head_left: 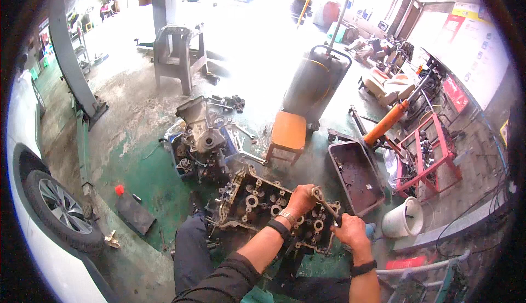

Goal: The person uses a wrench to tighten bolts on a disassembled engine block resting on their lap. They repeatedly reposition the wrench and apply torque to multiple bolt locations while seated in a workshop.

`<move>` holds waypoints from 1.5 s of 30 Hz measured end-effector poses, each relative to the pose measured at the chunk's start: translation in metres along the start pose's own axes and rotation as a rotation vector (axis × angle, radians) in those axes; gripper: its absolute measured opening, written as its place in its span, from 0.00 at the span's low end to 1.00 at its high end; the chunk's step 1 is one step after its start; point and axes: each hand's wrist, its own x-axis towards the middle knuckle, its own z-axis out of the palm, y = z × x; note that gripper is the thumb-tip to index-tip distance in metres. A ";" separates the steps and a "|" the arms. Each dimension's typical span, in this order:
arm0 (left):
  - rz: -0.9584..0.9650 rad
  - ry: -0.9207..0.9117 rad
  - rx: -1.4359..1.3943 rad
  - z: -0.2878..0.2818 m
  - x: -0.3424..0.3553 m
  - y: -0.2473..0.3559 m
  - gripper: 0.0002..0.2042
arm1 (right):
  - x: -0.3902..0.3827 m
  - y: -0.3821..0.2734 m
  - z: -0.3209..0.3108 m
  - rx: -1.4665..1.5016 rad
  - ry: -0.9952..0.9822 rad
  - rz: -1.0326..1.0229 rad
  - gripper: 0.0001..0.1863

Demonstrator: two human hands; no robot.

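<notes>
A greasy metal engine cylinder head (pixel 251 201) with round bores lies in front of me, close to my knees. My left hand (pixel 300 201) is closed at the head end of a ratchet wrench (pixel 329 208), above the right half of the cylinder head. My fingers hide what sits under the wrench's head. Around the handle's other end, my right hand (pixel 351 231) is wrapped, near the right edge of the casting. The wrench slants down to the right between my two hands.
Beyond the cylinder head stands a partly dismantled engine (pixel 204 141). An orange-topped stool (pixel 289 131), a grey tank (pixel 316 83) and a dark drain tray (pixel 356 177) stand farther off. To the right is a white bucket (pixel 402 218); at left, a car wheel (pixel 60 210).
</notes>
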 end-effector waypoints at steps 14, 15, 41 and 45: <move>0.094 -0.027 0.035 0.004 -0.003 0.000 0.06 | 0.066 0.013 0.056 0.128 0.401 0.163 0.20; 0.099 -0.050 0.083 0.003 -0.003 0.000 0.09 | 0.068 0.011 0.056 0.123 0.450 0.182 0.20; 0.176 0.009 -0.035 0.005 -0.013 -0.016 0.06 | 0.085 -0.006 0.031 0.939 0.333 0.341 0.48; 0.187 0.021 -0.031 0.001 -0.015 -0.009 0.04 | 0.080 -0.018 0.014 1.110 0.273 0.370 0.48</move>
